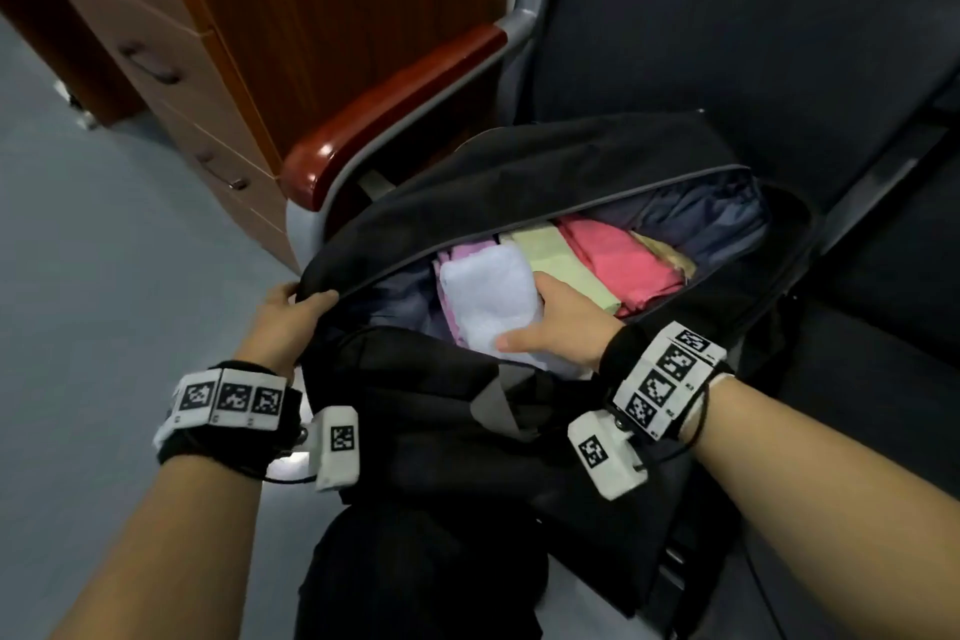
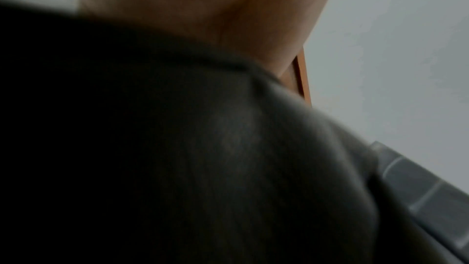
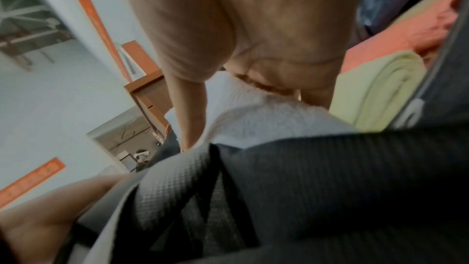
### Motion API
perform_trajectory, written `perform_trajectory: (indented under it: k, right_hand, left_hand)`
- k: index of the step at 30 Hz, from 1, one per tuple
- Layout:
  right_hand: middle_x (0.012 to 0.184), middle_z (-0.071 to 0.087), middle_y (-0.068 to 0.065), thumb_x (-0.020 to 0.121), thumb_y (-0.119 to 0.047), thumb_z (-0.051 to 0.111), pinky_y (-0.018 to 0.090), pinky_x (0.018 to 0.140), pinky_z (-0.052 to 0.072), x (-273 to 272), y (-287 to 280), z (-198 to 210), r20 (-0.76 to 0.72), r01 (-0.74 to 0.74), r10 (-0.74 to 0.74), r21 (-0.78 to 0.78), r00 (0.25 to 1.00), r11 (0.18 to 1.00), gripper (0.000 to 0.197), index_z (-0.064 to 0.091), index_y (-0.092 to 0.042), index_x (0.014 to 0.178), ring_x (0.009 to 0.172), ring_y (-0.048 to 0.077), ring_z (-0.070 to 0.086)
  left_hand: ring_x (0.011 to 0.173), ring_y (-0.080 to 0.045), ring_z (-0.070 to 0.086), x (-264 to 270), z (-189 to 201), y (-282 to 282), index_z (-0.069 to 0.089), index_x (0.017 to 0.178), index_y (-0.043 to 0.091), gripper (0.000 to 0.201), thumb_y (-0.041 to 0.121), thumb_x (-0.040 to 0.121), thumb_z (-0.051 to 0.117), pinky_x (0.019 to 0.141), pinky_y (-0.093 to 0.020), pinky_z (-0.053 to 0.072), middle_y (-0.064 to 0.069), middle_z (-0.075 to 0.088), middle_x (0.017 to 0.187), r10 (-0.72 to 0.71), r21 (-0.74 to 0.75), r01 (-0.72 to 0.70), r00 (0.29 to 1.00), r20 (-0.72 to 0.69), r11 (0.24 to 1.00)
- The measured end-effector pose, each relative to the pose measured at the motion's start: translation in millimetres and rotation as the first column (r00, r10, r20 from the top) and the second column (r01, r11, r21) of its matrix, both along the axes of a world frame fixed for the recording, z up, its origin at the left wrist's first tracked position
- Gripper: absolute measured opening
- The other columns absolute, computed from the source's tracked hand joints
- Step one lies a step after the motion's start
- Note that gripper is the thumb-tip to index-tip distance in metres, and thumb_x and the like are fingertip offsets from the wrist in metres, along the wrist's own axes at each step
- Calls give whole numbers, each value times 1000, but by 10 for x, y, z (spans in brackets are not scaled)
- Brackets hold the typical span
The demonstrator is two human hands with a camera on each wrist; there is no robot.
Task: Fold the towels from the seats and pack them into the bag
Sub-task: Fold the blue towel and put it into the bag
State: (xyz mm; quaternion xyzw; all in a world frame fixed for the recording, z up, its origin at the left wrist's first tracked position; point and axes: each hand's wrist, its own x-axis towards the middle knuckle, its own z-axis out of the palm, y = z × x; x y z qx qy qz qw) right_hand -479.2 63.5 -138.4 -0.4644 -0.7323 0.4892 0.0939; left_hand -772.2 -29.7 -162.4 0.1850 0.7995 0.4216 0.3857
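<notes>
An open black bag point(image 1: 519, 172) sits on a dark seat. My left hand point(image 1: 291, 312) grips the left end of its opening, thumb over the rim. My right hand point(image 1: 561, 322) holds a folded white towel point(image 1: 488, 296) in the bag's mouth, thumb on top and fingers tucked down its right side. A folded lilac towel point(image 1: 462, 252) lies under and left of it. Further right lie a pale green towel point(image 1: 566, 260) and a pink towel point(image 1: 618, 255). In the right wrist view the white towel point(image 3: 266, 119) sits under my fingers point(image 3: 193, 107), the green towel point(image 3: 380, 91) beside it. The left wrist view shows blurred black bag fabric point(image 2: 177, 158).
The seat has a wooden armrest point(image 1: 395, 104) on a grey metal frame at the left. A brown wooden desk with drawers point(image 1: 234, 16) stands behind it. Grey floor point(image 1: 104, 250) lies to the left. Another dark seat point(image 1: 883, 276) adjoins on the right.
</notes>
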Motion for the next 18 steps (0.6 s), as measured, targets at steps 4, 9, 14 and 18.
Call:
perform_trajectory:
  k: [4, 9, 14, 18]
  right_hand:
    - [118, 62, 3, 74, -24, 83, 36, 90, 47, -103, 42, 109, 263, -108, 64, 156, 963, 982, 62, 54, -13, 127, 107, 23, 58]
    - [105, 67, 4, 80, -15, 76, 38, 82, 54, -186, 249, 423, 60, 28, -38, 168, 997, 985, 35, 61, -5, 110, 100, 25, 64]
    - [117, 68, 14, 88, -17, 71, 47, 95, 53, -365, 311, 417, 40, 41, -41, 7, 998, 999, 34, 62, -2, 118, 110, 31, 65]
    - [114, 64, 10, 86, -24, 72, 30, 80, 51, -527, 300, 291, 345, -145, 114, 65, 932, 987, 50, 55, -1, 127, 101, 26, 62]
  left_hand:
    - [95, -16, 62, -4, 80, -101, 59, 120, 27, 37, 41, 88, 71, 67, -33, 45, 5, 67, 108, -15, 46, 7, 985, 169, 999]
    - [92, -23, 64, -18, 271, -114, 58, 107, 24, 23, 36, 91, 69, 73, -37, 51, -5, 67, 107, -82, 135, 64, 988, 134, 989]
    - [73, -19, 64, 83, 661, -51, 59, 97, 23, 6, 27, 100, 57, 62, -32, 51, -4, 67, 90, 25, 373, -46, 998, 61, 927]
    - [69, -6, 66, 212, 966, -133, 57, 92, 28, 10, 27, 101, 54, 52, -23, 53, 11, 68, 77, 70, 539, -53, 998, -11, 841]
